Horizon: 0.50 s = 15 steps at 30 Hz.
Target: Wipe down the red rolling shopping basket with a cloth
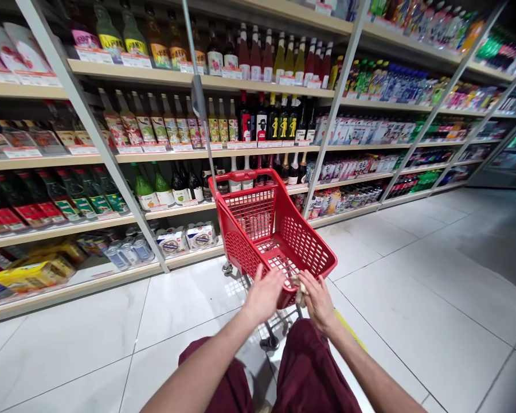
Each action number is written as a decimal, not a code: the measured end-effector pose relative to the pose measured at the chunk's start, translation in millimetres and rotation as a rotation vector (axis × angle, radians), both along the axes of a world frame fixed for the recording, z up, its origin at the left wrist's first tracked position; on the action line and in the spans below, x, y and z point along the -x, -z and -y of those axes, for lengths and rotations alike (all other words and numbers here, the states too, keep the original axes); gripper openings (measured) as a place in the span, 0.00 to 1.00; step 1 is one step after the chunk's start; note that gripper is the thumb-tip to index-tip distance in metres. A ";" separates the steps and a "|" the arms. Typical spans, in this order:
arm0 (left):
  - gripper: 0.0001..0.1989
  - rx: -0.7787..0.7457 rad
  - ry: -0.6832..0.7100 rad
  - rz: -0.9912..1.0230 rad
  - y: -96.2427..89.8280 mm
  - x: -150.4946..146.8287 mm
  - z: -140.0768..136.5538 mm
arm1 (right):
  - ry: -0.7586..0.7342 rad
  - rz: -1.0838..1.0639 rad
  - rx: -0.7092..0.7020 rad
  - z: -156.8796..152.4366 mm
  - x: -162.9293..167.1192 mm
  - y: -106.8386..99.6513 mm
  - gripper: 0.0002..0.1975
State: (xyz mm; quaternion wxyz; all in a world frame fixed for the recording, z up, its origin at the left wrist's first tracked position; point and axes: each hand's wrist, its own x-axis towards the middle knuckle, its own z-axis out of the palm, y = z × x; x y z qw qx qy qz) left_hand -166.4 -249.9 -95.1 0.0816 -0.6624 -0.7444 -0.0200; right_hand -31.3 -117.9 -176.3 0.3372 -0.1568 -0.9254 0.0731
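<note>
the red plastic shopping cart with perforated walls (242,250) stands on the white tiled floor (189,304), right in front of the person's knees in dark maroon trousers (320,373). the left hand (263,294) is at the cart's near edge, fingers stretched out nearly straight and close together, with nothing seen in its grasp; whether it presses on the rim i cannot tell. the right hand (319,299) is just beside it at the near right corner, fingers curled around a small crumpled beige cloth (301,293). a thin grey metal pole (202,109) rises at the cart's far left corner. behind it, pale-edged shelves (180,154) carry rows of bottles, with white boxed packs (202,236) on the lowest level.
</note>
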 end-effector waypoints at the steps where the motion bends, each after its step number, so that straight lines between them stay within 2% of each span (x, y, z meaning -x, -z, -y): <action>1: 0.29 0.000 -0.062 -0.023 -7.1 14.9 -0.5 | -0.019 0.008 0.018 -10.0 -5.9 0.2 0.23; 3: 0.29 -0.002 -0.186 -0.069 -21.1 45.9 -2.2 | -0.026 -0.002 0.076 -35.3 -17.8 -0.1 0.22; 7: 0.27 -0.016 -0.259 -0.095 -40.2 91.5 -7.3 | 0.010 -0.061 0.233 -73.2 -29.0 -5.9 0.21; 10: 0.25 -0.044 -0.251 -0.101 -47.4 105.9 -12.1 | 0.035 -0.027 0.288 -68.1 -24.5 -10.3 0.22; 15: 0.19 -0.150 -0.184 -0.122 -56.6 102.1 -23.6 | 0.199 -0.088 0.206 -43.2 -14.3 -4.8 0.25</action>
